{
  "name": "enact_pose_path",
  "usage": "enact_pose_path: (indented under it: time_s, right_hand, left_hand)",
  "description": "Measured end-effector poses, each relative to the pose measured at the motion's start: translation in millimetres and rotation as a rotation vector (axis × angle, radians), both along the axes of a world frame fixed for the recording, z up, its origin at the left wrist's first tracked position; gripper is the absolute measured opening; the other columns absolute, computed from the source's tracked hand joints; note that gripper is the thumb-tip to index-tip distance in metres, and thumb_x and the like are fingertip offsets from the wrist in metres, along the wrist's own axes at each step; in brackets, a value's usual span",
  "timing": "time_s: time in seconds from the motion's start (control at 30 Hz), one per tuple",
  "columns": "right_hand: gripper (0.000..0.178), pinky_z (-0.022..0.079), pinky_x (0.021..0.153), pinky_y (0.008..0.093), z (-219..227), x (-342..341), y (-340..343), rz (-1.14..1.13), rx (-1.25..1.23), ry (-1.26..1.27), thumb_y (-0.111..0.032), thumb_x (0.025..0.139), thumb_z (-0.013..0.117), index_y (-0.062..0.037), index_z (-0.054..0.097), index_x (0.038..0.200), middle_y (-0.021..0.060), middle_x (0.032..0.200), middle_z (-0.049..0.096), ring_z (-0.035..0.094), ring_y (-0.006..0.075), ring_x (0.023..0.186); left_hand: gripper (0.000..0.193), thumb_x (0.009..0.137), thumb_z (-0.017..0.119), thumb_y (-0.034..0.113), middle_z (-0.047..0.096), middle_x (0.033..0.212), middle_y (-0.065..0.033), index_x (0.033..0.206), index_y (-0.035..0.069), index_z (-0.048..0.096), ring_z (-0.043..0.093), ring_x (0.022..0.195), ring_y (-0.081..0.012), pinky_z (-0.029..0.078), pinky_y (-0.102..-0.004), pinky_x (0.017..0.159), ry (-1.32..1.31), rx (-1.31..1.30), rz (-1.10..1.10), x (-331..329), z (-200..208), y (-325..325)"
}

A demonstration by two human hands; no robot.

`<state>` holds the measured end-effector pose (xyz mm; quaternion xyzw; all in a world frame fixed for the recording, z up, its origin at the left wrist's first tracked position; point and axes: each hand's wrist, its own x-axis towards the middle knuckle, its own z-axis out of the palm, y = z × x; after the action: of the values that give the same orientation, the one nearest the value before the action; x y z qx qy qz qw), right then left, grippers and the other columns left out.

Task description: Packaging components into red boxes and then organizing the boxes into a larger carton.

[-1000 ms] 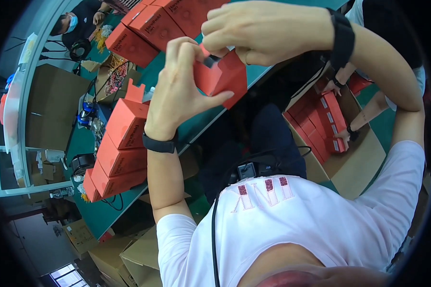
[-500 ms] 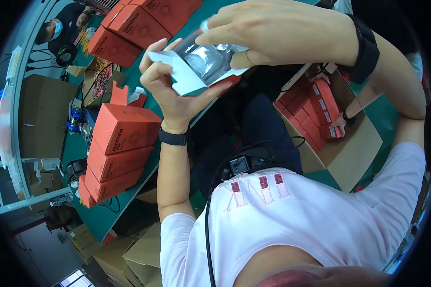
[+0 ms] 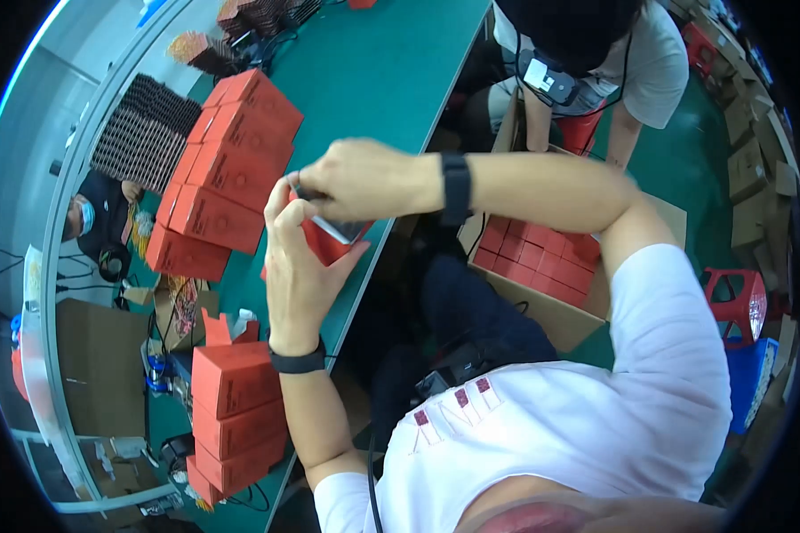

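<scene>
The green table (image 3: 391, 62) carries most of the finished work: a row of closed red boxes (image 3: 227, 191) lies beyond and to the left of the hands, and a second stack of red boxes (image 3: 236, 404) sits nearer the body on the left, below the wrist. To the right of the hands, past the forearm and lower down, an open cardboard carton (image 3: 551, 306) already holds a layer of red boxes packed side by side. Judging from that, many boxes look done and packed, while the one in hand seems only partly finished (its closing appears not yet done). That small red box (image 3: 329, 242) is held up between both hands, above the table's near edge. The left hand (image 3: 298, 266) cups it from beneath and behind, fingers curled round it and thumb up along its side. The right hand (image 3: 364, 178) comes over from above, fingertips pinched together on a thin pale silvery piece (image 3: 333, 229) at the box's upper edge; whether this is a flap, an insert or a pouch cannot be told. The box lies directly under the right hand's pinch, inside the left palm.
</scene>
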<state>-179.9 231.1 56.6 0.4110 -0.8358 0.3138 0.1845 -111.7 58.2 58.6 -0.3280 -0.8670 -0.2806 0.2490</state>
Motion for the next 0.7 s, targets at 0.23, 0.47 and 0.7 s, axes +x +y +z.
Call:
enact_pose_path:
  time_s: [0.23, 0.47, 0.7]
  right_hand:
    - [0.012, 0.051, 0.059, 0.0389, -87.3, -35.6, -2.3, -0.011, -0.245, -0.09, -0.015, 0.082, 0.066, -0.0045, 0.064, 0.078, 0.015, 0.072, 0.065, 0.065, 0.0317, 0.064]
    - [0.03, 0.052, 0.064, 0.0379, -106.4, -73.3, 43.9, -0.105, -0.076, -0.202, -0.029, 0.09, 0.068, -0.0002, 0.069, 0.081, 0.0146, 0.072, 0.067, 0.065, 0.0312, 0.065]
    - [0.032, 0.053, 0.067, 0.0406, -58.6, -50.5, 35.2, -0.186, 0.083, -0.337, -0.029, 0.085, 0.071, 0.0019, 0.069, 0.079, 0.019, 0.073, 0.068, 0.068, 0.035, 0.072]
  left_hand:
    - [0.077, 0.062, 0.089, 0.005, 0.053, 0.137, -0.0193, 0.126, 0.003, 0.046, 0.049, 0.131, -0.0413, 0.04, -0.0483, 0.108, -0.161, -0.104, 0.115, -24.1, -47.6, -32.9]
    - [0.07, 0.068, 0.091, 0.017, 0.049, 0.146, -0.0199, 0.12, 0.008, 0.046, 0.046, 0.137, -0.0375, 0.028, -0.0638, 0.113, -0.288, -0.12, 0.267, -32.3, -70.4, -48.3]
    - [0.066, 0.071, 0.09, 0.023, 0.055, 0.133, -0.0169, 0.118, 0.007, 0.047, 0.047, 0.133, -0.0357, 0.028, -0.0631, 0.113, -0.314, -0.004, 0.213, -38.9, -71.5, -43.9]
